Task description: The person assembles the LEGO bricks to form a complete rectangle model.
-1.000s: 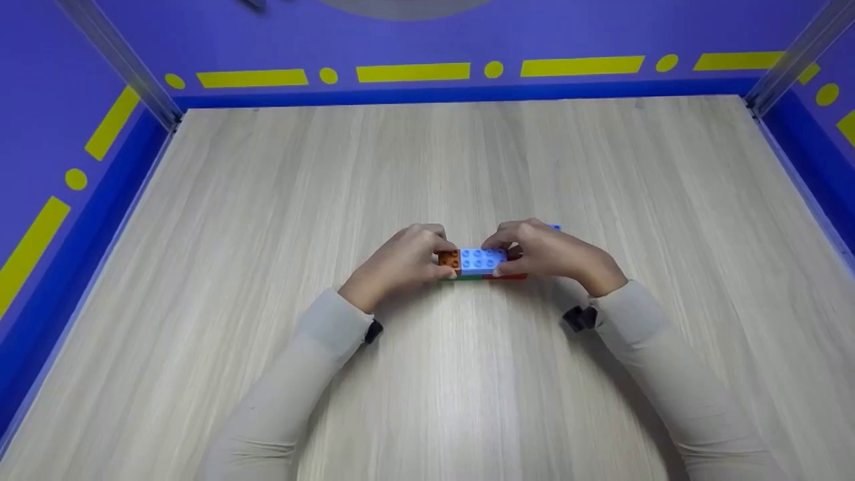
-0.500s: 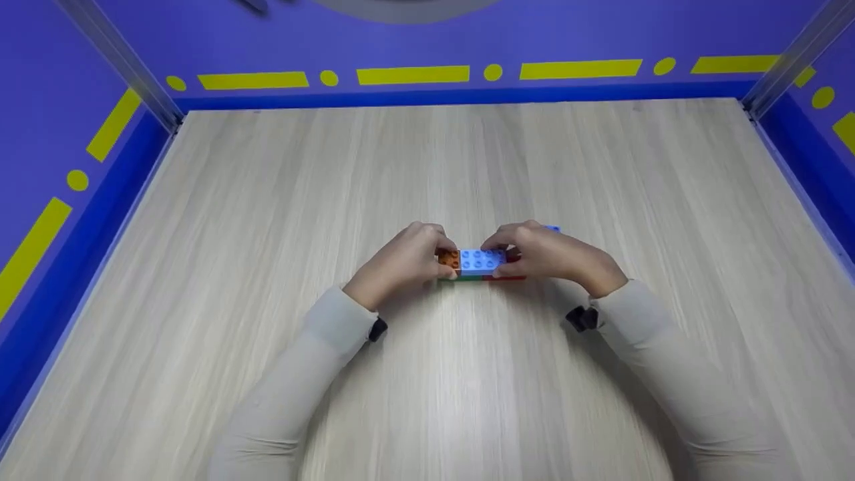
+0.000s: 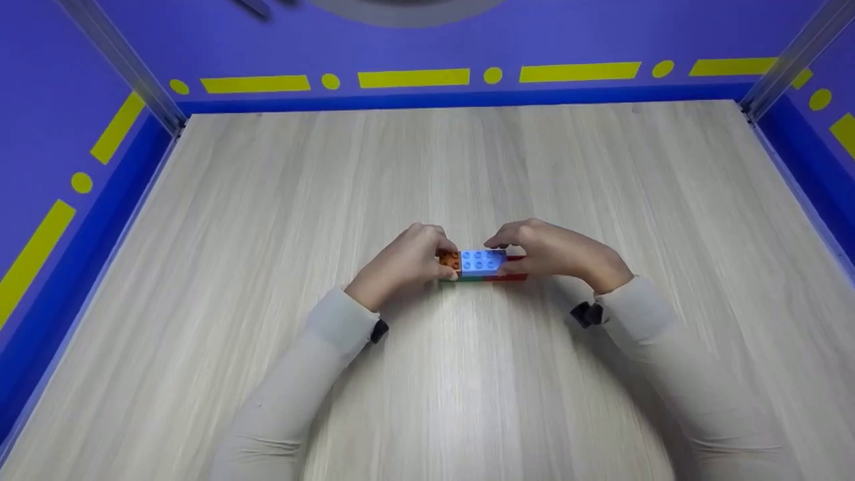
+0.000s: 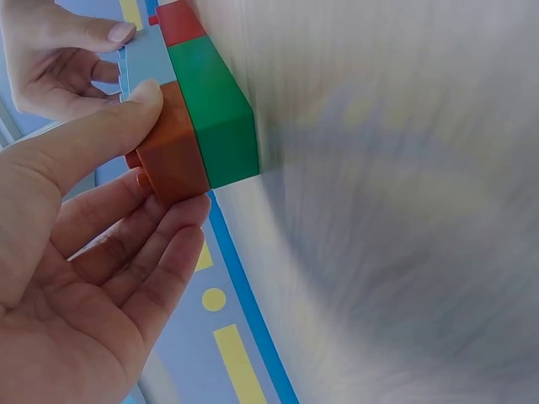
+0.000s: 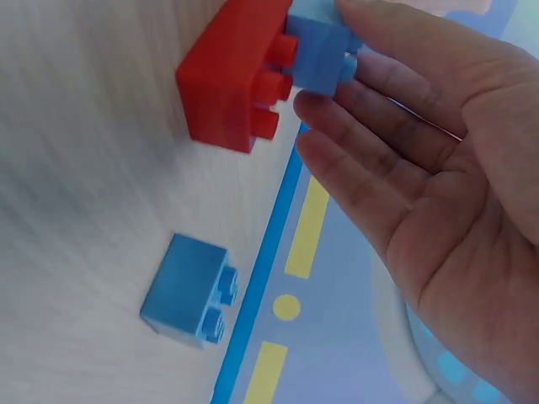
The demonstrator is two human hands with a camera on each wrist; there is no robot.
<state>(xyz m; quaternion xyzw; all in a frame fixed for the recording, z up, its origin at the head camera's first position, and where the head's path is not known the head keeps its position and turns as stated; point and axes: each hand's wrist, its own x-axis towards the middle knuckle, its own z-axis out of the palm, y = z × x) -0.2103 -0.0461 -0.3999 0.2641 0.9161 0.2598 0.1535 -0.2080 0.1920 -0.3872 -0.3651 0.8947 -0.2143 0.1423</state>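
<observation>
On the worktop (image 3: 347, 180), the left hand (image 3: 409, 257) pinches the orange brick (image 4: 173, 151) atop the green brick (image 4: 221, 118); the right hand (image 3: 558, 248), relaxed, straddles the light-blue brick (image 3: 477, 258). Seating them looks nearly done; next likely calls for the loose blue brick (image 5: 184, 282).

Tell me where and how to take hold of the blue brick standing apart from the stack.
Probably best: pinch the blue brick by two opposite side walls, below its studs, coming down from above. It stands upright on the tabletop, studs up, with a gap to the red brick, so flat walls should suit finger and thumb.
</observation>
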